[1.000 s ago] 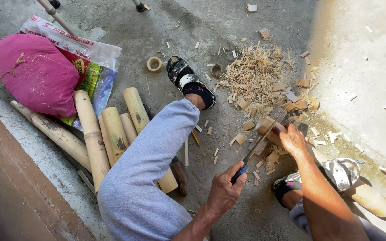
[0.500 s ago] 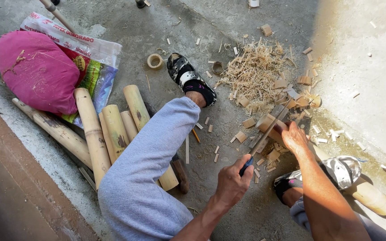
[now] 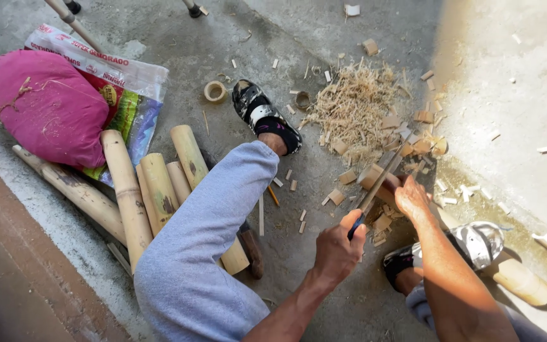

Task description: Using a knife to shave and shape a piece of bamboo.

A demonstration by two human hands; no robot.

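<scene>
My left hand (image 3: 339, 243) grips the handle of a long knife (image 3: 380, 179), its blade slanting up and to the right. My right hand (image 3: 410, 197) holds a short piece of bamboo (image 3: 372, 177) against the concrete floor, right beside the blade. The blade rests on or at the bamboo piece; I cannot tell how deep. Small cut bamboo chunks (image 3: 421, 147) lie around the blade tip. My left leg in light blue trousers (image 3: 210, 228) stretches between the hands and a stack of bamboo.
A pile of shavings (image 3: 351, 107) lies beyond the knife. Several thick bamboo poles (image 3: 131, 190) lie at left beside a pink cushion (image 3: 49, 104) on a printed sack (image 3: 128, 95). A bamboo ring (image 3: 214, 92) sits by my left sandal (image 3: 262, 114). Another bamboo pole (image 3: 520, 278) lies under my right sandal (image 3: 476, 244).
My left hand and the knife have shifted slightly down and right; the blade stays at the bamboo piece held by my right hand.
</scene>
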